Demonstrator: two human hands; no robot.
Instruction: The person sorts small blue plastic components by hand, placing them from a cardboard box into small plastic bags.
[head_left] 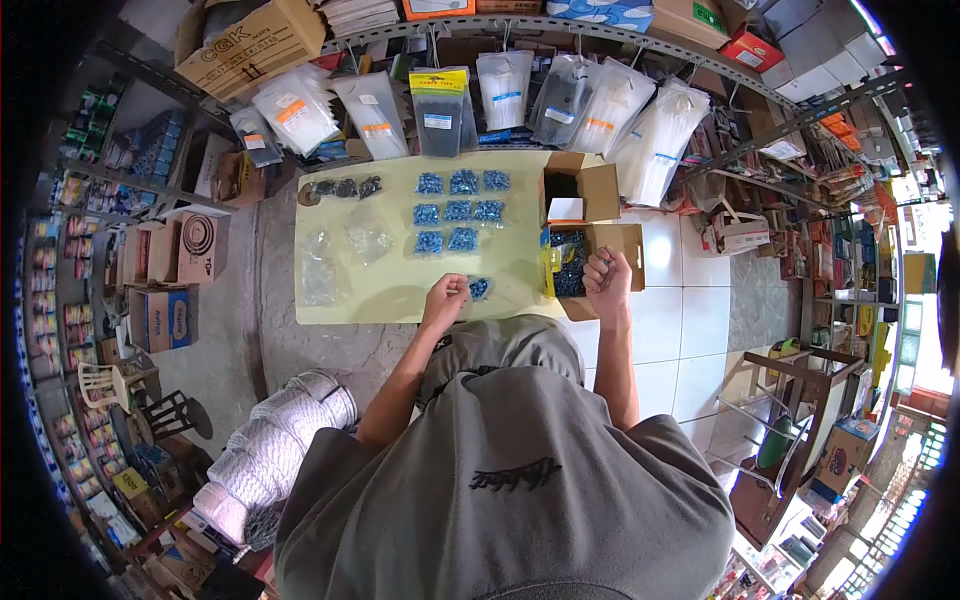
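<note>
Evidently works close against the yellow tabletop [400, 300], with blue packets [458, 211] laid in neat rows at its middle, easy to count. Has the left hand [447, 293] curled shut at the near edge, just beside one loose blue packet [479, 288], perhaps pinching something too small to tell. Holds the right hand [607, 272] fisted over the open cardboard box [630, 245] of blue pieces [568, 270], set at the tabletop's right edge for quick picking. Leaves clear bags [345, 245] spare on the left
</note>
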